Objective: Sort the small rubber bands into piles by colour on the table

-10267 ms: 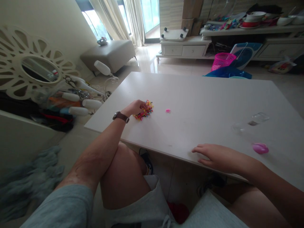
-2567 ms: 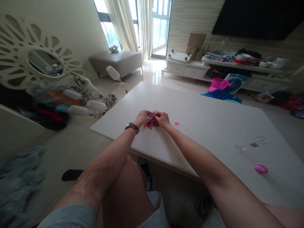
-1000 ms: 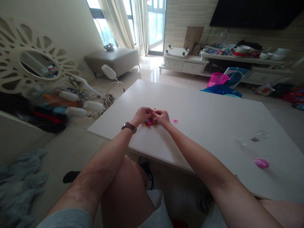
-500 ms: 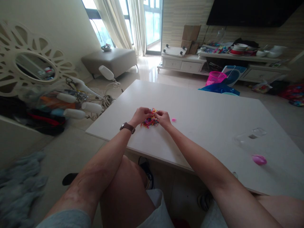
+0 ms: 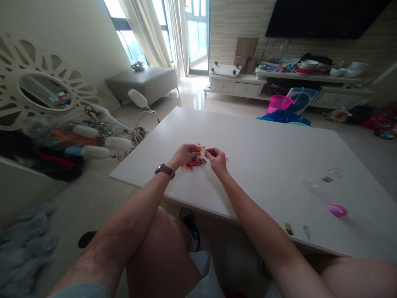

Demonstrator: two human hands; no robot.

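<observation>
So the left grip [image 5: 185, 154] and right grip [image 5: 217, 159] were both over by the pile of tiny multicoloured pieces [image 5: 194, 163], facing each other. Fingers and thumb looked narrow on each one, kinda pinched, but everything there's so small I honestly can't tell if either had a piece in it. Some yellow bits showed in the gap between the two grips, and the rest of the pile sat right under the left one and toward the person.

Half a second earlier the fingertips were nearly meeting; now there was a clear gap, with the right grip moved out away from the left. That also put it partly in front of the loose pink piece [image 5: 227, 159] just beyond it, which had been in plain view before.

Further out, a watch [image 5: 165, 170] sat on the left wrist. Well off to the right of the grips, the clear container [image 5: 334, 174] and the shiny pink-purple thing [image 5: 338, 210] hadn't budged on the white bench [image 5: 263, 145]. Nearer the person, beside the right forearm, a little yellow figure [image 5: 289, 229] had come into view, next to a greyish flat thing [image 5: 307, 232].
</observation>
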